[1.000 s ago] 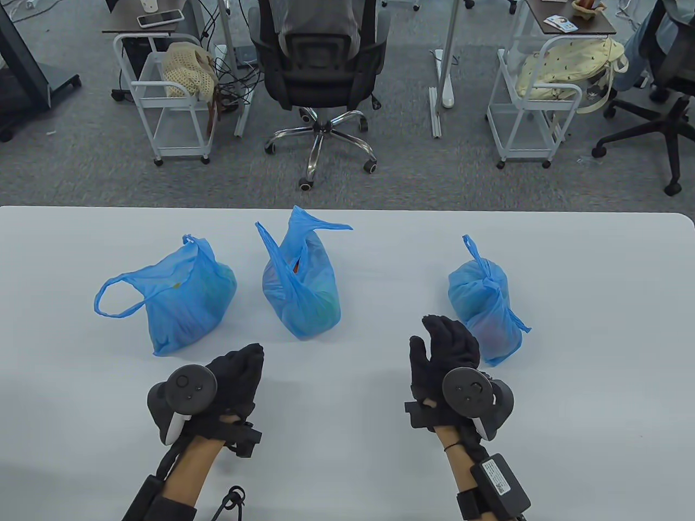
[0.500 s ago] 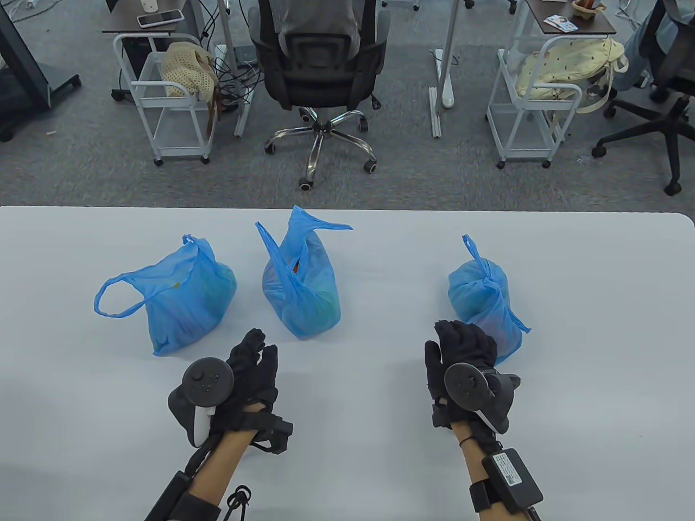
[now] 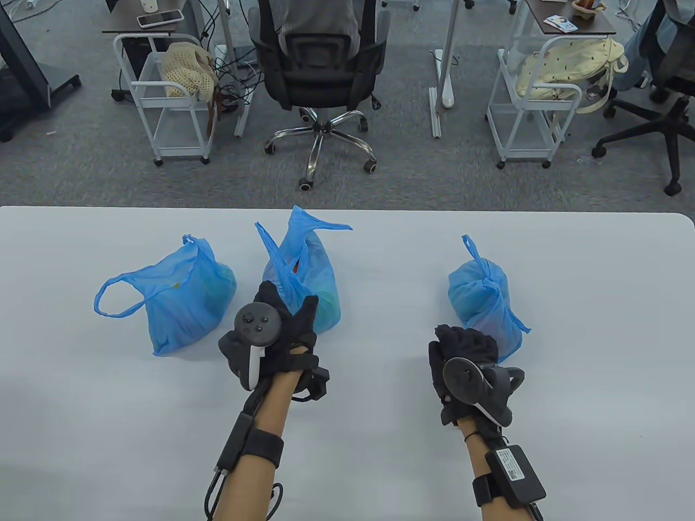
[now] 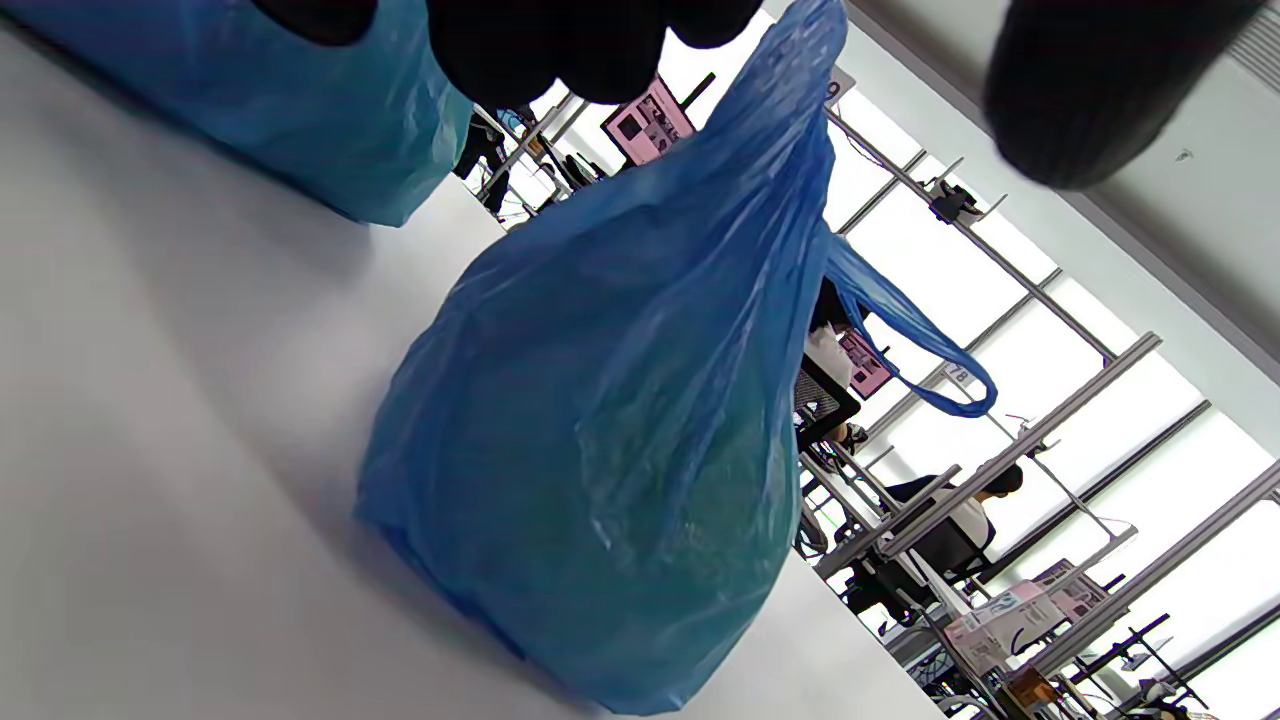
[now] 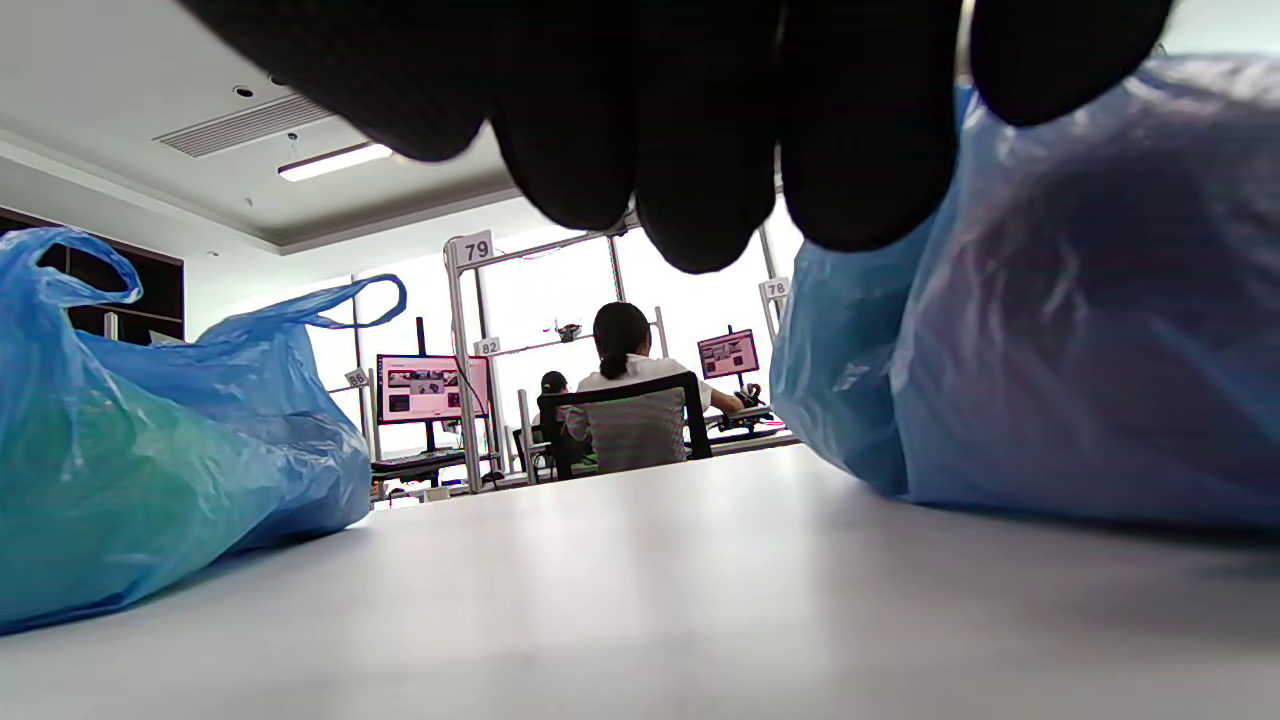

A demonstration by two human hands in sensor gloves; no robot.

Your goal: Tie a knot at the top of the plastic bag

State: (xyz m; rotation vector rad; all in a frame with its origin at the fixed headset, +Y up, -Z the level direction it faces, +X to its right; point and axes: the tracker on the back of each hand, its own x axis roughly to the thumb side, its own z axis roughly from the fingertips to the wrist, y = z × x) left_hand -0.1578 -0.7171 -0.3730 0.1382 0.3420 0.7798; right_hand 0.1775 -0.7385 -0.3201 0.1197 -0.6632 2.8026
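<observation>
Blue untied middle bag, handles upright, left hand spread before it, right hand loosely curled, empty

Setting: an open-plan office or data-collection lab. Indicators:

- Grey carpet floor beyond a white table.
- Black swivel office chair on a chrome five-star base, occupied by a seated person.
- White wheeled utility carts, each carrying a fabric bag.
- Smartphone on a dark desk.
- Workstation frames of aluminium posts with numbered placards, e.g. "79".
- Computer monitors at those stations, with people seated facing them.
- Recessed ceiling light and ventilation grille.
</observation>
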